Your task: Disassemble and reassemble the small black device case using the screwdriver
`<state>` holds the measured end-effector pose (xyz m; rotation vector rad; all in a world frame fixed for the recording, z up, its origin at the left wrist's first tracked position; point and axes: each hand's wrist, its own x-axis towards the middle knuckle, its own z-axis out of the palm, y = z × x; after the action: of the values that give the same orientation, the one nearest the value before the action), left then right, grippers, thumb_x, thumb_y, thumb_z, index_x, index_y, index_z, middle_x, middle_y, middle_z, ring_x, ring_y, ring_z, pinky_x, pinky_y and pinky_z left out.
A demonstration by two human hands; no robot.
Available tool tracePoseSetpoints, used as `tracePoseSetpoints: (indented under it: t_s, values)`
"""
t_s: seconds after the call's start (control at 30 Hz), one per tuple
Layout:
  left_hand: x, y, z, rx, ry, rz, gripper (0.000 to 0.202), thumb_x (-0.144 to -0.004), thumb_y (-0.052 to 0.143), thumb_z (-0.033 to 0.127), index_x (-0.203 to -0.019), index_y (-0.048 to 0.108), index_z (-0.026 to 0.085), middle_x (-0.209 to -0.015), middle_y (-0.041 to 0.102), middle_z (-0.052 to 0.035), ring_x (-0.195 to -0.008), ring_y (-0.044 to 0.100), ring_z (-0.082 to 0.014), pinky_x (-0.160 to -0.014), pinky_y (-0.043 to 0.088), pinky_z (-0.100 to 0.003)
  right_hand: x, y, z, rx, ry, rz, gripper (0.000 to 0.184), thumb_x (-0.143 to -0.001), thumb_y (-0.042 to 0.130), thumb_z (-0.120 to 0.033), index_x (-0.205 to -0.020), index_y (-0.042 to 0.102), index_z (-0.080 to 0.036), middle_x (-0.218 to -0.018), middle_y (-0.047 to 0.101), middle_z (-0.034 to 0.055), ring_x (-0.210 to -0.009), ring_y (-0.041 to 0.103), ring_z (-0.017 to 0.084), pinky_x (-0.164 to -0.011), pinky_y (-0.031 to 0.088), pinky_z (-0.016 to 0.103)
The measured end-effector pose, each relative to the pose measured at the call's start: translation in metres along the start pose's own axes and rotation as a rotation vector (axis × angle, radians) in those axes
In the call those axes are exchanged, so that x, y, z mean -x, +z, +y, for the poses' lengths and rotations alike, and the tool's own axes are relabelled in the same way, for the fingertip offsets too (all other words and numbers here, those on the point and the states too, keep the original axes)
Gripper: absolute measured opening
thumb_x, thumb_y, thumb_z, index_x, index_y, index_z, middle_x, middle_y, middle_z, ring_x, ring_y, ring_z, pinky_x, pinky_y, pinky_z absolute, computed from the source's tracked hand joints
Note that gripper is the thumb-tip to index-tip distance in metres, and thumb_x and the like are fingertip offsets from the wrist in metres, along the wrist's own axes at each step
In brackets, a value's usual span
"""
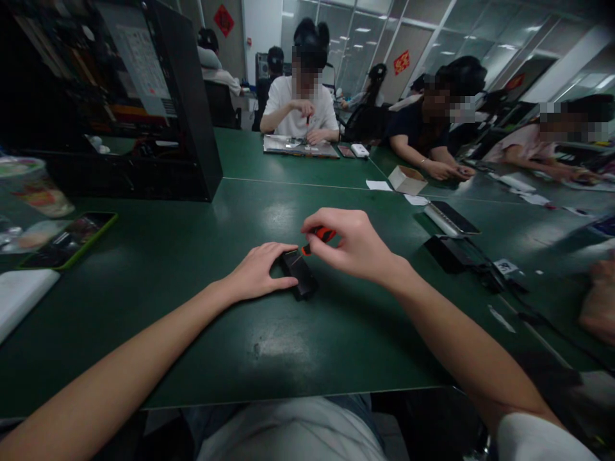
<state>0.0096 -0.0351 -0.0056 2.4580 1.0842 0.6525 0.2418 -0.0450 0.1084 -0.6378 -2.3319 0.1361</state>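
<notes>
Black box (pixel 302 274) looks whole, work seemingly early; left hand (pixel 255 272) clasps it from nine o'clock, right hand (pixel 353 242) grips orange-black screwdriver (pixel 325 235) at one o'clock, tip contact unclear.

black oblong block (pixel 302 273) lying on green table (pixel 211 346); orange-black screwdriver (pixel 327 234), slanted, shaft toward block.

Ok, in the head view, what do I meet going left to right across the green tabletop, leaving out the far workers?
Green-edged phone → left hand → black block → right hand gripping an orange-and-black tool → small open box → dark-topped device.
</notes>
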Motion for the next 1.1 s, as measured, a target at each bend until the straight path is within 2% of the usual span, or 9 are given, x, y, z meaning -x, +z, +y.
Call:
tracePoseSetpoints:
  t_s: [0.2,0.43,0.7,0.87,0.97,1.03,1.1]
  values:
    - [0.002,-0.006,-0.005,-0.08,0.093,-0.056,0.074,-0.091,0.072,0.055,-0.15,0.043,0.023,-0.142,0.059,-0.0141,-0.13,0.057,-0.0337,-0.11,0.043,-0.048,0.003,0.0,0.002,-0.005,0.021,0.049,0.012,-0.086,0.059,-0.011,-0.092,0.067,-0.017,-0.089,0.074,0.0041,-0.077,0.067,0.016,-0.072,0.051,0.028]
    - [0.003,-0.009,-0.002,-0.143,0.135,-0.055,0.066,-0.096,0.066,0.05,-0.15,0.042,0.02,-0.143,0.06,-0.0165,-0.13,0.058,-0.0338,-0.11,0.045,-0.048,0.003,-0.004,0.002,-0.006,0.063,0.061,0.013,-0.084,0.058,-0.011,-0.09,0.068,-0.018,-0.087,0.074,0.0035,-0.076,0.067,0.016,-0.072,0.05,0.028]
    - [0.003,-0.01,-0.004,-0.162,0.159,-0.06,0.065,-0.098,0.065,0.047,-0.151,0.04,0.019,-0.142,0.06,-0.0171,-0.129,0.059,-0.0329,-0.109,0.047,-0.048,-0.004,-0.013,-0.013,-0.005,0.055,-0.103,0.013,-0.088,0.057,-0.013,-0.097,0.067,-0.015,-0.091,0.073,0.0058,-0.082,0.067,0.017,-0.078,0.049,0.028]
    - [0.003,-0.008,-0.008,-0.174,0.153,-0.05,0.067,-0.096,0.067,0.046,-0.151,0.039,0.022,-0.143,0.059,-0.0163,-0.129,0.06,-0.0341,-0.108,0.048,-0.05,-0.011,-0.015,-0.018,-0.056,0.008,-0.244,0.038,-0.09,0.058,-0.014,-0.128,0.057,-0.012,-0.102,0.073,0.0069,-0.089,0.067,0.018,-0.084,0.049,0.03]
    - [0.003,-0.009,-0.007,-0.163,0.155,-0.057,0.062,-0.095,0.068,0.044,-0.148,0.043,0.023,-0.141,0.061,-0.0142,-0.127,0.061,-0.0337,-0.106,0.049,-0.049,-0.019,-0.015,-0.021,-0.048,0.01,-0.306,0.039,-0.091,0.058,-0.014,-0.13,0.056,-0.012,-0.103,0.073,0.0066,-0.089,0.067,0.017,-0.083,0.047,0.028]
    - [0.002,-0.011,-0.006,-0.152,0.156,-0.063,0.059,-0.095,0.069,0.042,-0.146,0.045,0.022,-0.141,0.061,-0.0139,-0.127,0.061,-0.0336,-0.107,0.048,-0.049,-0.024,-0.013,-0.024,0.011,0.04,-0.311,0.032,-0.096,0.059,-0.022,-0.126,0.059,-0.014,-0.098,0.074,0.006,-0.087,0.068,0.018,-0.079,0.046,0.028]
    - [0.002,-0.012,-0.005,-0.146,0.152,-0.064,0.059,-0.095,0.069,0.042,-0.146,0.046,0.022,-0.141,0.061,-0.0141,-0.128,0.06,-0.0336,-0.108,0.048,-0.048,-0.029,-0.01,-0.027,0.146,0.1,-0.288,0.03,-0.1,0.058,-0.036,-0.122,0.062,-0.015,-0.092,0.074,0.0068,-0.084,0.068,0.021,-0.074,0.043,0.029]
